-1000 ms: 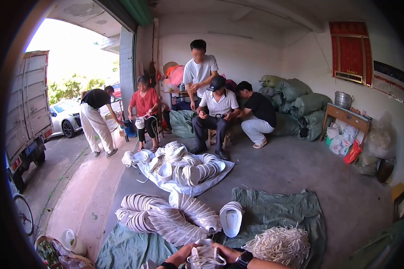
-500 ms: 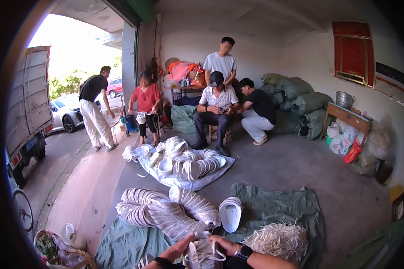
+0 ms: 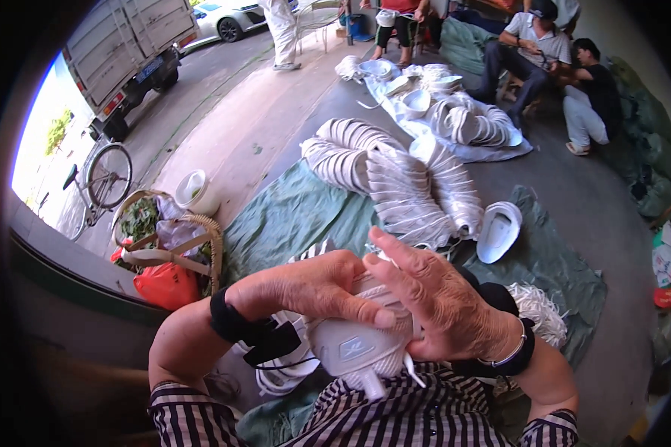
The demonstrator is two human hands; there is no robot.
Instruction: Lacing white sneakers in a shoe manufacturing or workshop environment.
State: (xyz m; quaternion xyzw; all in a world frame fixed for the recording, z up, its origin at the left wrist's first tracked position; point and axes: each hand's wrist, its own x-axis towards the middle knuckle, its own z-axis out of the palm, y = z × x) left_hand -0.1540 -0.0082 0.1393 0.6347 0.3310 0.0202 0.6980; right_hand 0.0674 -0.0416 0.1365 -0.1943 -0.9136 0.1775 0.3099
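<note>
A pale grey-white shoe upper (image 3: 343, 344) is held close in front of my striped shirt. My left hand (image 3: 313, 287) is closed on it, thumb across the upper. My right hand (image 3: 447, 305) lies over its other side, thumb against the upper and fingers reaching across the top; the fingers' far side is hidden. A white lace end (image 3: 414, 371) hangs beside my right thumb. Under my left wrist lie more white uppers (image 3: 294, 365), partly hidden. Ahead, nested rows of white uppers (image 3: 402, 186) rest on a green sheet (image 3: 276, 212), with a single upper (image 3: 499, 232) at their right.
A heap of white laces (image 3: 537, 309) lies beyond my right wrist. On the left stand a basket (image 3: 215, 246) with greens and a red bag (image 3: 168, 284), a white bucket (image 3: 195, 192) and a bicycle (image 3: 110, 175). People sit and crouch around another pile of uppers (image 3: 470, 123) farther off.
My view has tilted down and turned left. The shoe upper and both hands now appear larger and higher in the picture, with my right hand laid across the upper.
</note>
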